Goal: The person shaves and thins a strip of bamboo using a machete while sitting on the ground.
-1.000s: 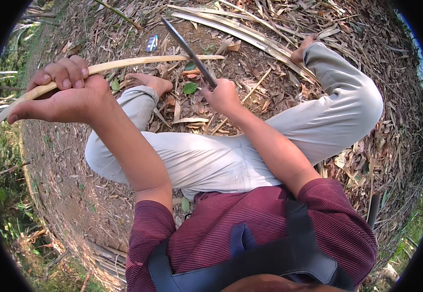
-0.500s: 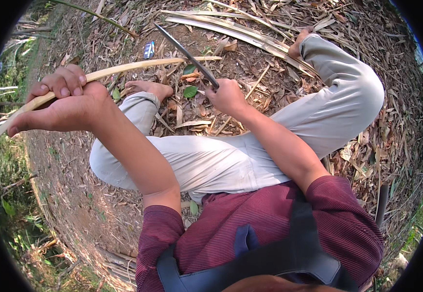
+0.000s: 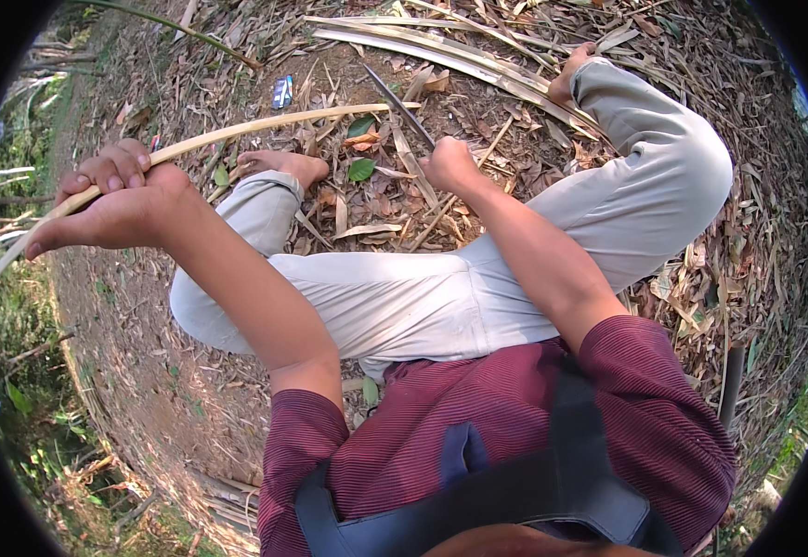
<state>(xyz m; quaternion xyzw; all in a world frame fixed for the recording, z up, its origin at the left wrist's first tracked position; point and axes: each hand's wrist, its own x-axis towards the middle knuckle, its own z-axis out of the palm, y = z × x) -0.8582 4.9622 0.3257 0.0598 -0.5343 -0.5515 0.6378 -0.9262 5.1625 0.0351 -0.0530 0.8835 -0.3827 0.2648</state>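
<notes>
My left hand (image 3: 121, 200) grips a long, pale split strip (image 3: 237, 128), which looks like bamboo. The strip runs from the far left rim across to the middle of the view, where its tip ends near the blade. In my right hand (image 3: 450, 165) is a long dark knife (image 3: 395, 102), its handle hidden in my fist. The blade points up and left, close to the strip's far end; whether the two touch I cannot tell. Below the strip lie a green leaf (image 3: 360, 169) and a brown dry leaf (image 3: 362, 141) on the ground.
Several pale split strips (image 3: 460, 63) lie in a bundle at the back right. A small blue packet (image 3: 282, 92) rests on the soil beyond the held strip. My bent legs (image 3: 376, 292) frame the leaf-strewn ground. A dark rod (image 3: 731, 385) stands at the right.
My right hand has moved right and slightly toward me with the knife, so the blade now sits farther along by the strip's tip. My left hand and the strip have shifted only slightly.
</notes>
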